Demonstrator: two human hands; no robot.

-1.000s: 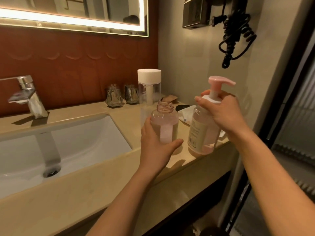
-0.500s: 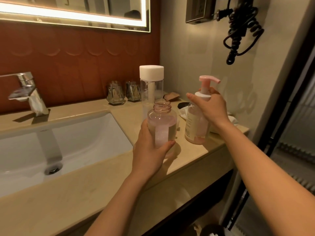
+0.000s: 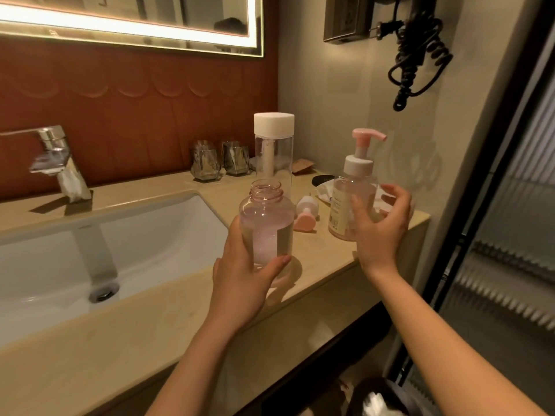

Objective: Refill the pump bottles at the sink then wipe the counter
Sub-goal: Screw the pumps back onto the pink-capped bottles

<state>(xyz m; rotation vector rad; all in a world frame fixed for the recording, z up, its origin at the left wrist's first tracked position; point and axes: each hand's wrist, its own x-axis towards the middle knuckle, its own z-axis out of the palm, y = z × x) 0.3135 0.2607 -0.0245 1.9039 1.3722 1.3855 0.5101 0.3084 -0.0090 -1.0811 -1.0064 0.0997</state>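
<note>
My left hand (image 3: 243, 274) grips an uncapped clear pink bottle (image 3: 267, 226), partly filled with liquid, upright just above the beige counter (image 3: 144, 322) right of the sink. Its pink pump head (image 3: 304, 213) lies on its side on the counter behind it. A second pink pump bottle (image 3: 345, 202) with its pump fitted stands upright further right. My right hand (image 3: 381, 232) hovers just in front of that bottle, fingers spread, apparently not gripping it.
A tall clear bottle with a white cap (image 3: 274, 145) stands behind. Two glass tumblers (image 3: 219, 162) sit by the red wall. White sink (image 3: 126, 244) and chrome tap (image 3: 57, 163) lie left. A white cloth (image 3: 326, 190) lies near the wall; a coiled black cord (image 3: 417, 55) hangs above.
My right hand set the capped pump bottle further back on the counter and let go of its top, now open beside its body. The left hand kept hold of the open bottle.
</note>
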